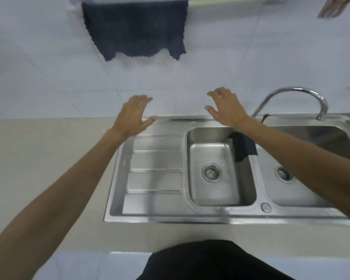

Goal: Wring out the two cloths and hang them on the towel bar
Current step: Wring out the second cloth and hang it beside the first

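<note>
A dark blue cloth (136, 29) hangs spread over the pale towel bar (226, 1) on the tiled wall at the top. A second dark cloth (243, 145) is draped over the divider between the two sink bowls, partly hidden by my right forearm. My left hand (132, 116) is raised above the drainboard's back edge, fingers apart, holding nothing. My right hand (224, 108) hovers above the sink's back rim, fingers spread and empty. Both hands are well below the hung cloth.
The steel sink (210, 216) has a ribbed drainboard (156, 172) at left and two bowls with drains. A curved chrome tap (299, 92) rises at the back right. Beige counter (49, 150) surrounds the sink. An object hangs on the wall at top right (334, 7).
</note>
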